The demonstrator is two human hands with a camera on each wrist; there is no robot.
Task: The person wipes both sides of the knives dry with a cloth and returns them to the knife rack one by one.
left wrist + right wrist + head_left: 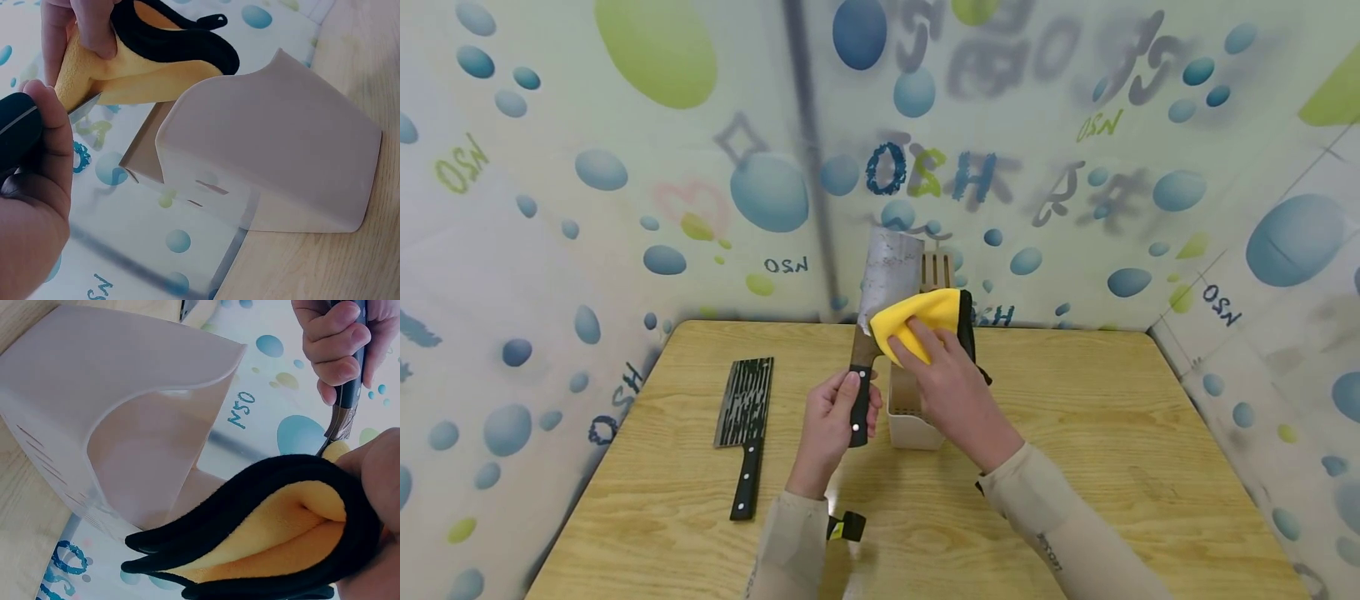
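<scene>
My left hand (838, 417) grips the black riveted handle (861, 404) of a cleaver (891, 271), whose broad grey blade points up and carries brownish marks. My right hand (951, 379) holds a folded yellow cloth (917, 321) with a black border against the lower blade, close to the handle. In the right wrist view the cloth (269, 550) is doubled over, its black edge forming a loop. The cloth hides part of the blade. In the left wrist view, the left hand (44, 169) is curled round the dark handle (19, 128).
A beige, open-topped holder (917, 433) stands on the wooden table (1075, 450) just behind the hands. Above it shows a tan slotted piece (937, 268). A second cleaver (745, 404) with a black-streaked blade lies at the left. A patterned sheet (700, 167) encloses the table's back and sides.
</scene>
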